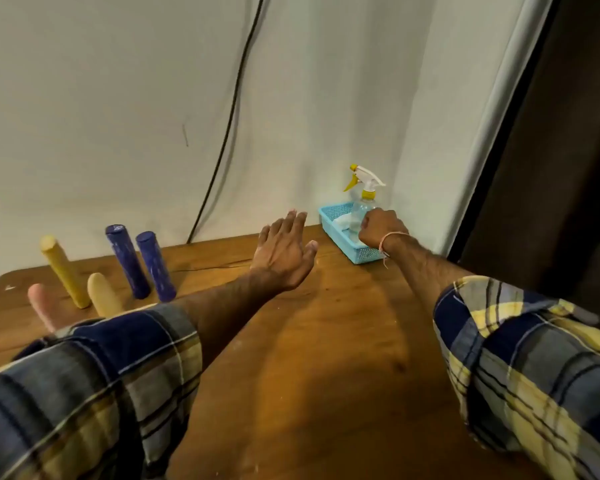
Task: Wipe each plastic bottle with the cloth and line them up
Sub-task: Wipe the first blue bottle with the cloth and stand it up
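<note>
The right hand [381, 226] curls down into the blue basket [366, 254], over the white cloth [343, 221] beside the spray bottle [367, 194]; whether it grips either I cannot tell; the left hand [284, 254] hovers flat, empty, probably for balance; the plastic bottles [128, 261] stand unwiped-looking, far left.

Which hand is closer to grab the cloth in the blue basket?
Probably right. The right hand is at the blue basket, beside the white cloth; the left hand hovers open over the table, farther away.
</note>
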Demonstrator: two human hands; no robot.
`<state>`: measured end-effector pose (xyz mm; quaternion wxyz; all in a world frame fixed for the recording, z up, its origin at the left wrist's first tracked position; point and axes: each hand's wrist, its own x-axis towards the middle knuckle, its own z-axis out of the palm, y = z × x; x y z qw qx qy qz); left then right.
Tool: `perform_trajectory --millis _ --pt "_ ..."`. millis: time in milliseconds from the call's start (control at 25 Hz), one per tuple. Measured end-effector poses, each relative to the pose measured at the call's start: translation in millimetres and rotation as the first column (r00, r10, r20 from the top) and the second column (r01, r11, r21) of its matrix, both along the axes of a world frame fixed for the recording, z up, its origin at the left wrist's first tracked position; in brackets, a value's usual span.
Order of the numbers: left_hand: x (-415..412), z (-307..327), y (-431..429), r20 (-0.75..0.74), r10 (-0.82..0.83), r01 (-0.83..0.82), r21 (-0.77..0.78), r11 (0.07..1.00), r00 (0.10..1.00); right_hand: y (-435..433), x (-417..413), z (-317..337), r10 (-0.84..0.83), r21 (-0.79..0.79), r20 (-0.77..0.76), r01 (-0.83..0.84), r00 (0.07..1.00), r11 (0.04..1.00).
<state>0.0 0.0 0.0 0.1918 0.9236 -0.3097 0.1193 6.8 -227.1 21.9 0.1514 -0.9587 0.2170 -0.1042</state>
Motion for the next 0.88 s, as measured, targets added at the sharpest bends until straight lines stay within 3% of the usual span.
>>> perform_trajectory --millis 200,360,480,600,680,760,880 --pt "43 -31 0 -0.057 -0.002 0.003 0.02 1.0 0.998 -18 39 -21 -0.136 -0.044 -0.217 0.13 0.967 0.991" --pt "57 -39 10 -0.076 -0.004 0.004 -0.007 1.0 0.997 -26 59 -34 -0.218 -0.079 -0.288 0.204 0.932 0.976" --pt "59 -43 18 -0.1 -0.005 0.004 -0.013 1.0 0.995 -22 63 -32 -0.197 -0.001 -0.243 0.203 0.95 0.979" --pt "55 -43 29 -0.101 -0.017 0.013 -0.042 0.999 0.995 -17 55 -16 -0.184 0.249 -0.087 0.2 0.979 0.948" --pt "43 -36 42 -0.115 -0.01 0.001 -0.082 0.997 0.993 -9 43 2 -0.262 0.464 0.085 0.195 0.961 0.864" --pt "23 -29 57 -0.141 0.014 -0.03 -0.109 0.994 0.99 10 29 19 -0.301 0.658 0.265 0.056 0.916 0.751" --pt "-11 -24 89 -0.185 0.072 -0.097 -0.129 0.987 0.98 64 4 32 -0.276 0.887 0.352 -0.225 0.894 0.402"
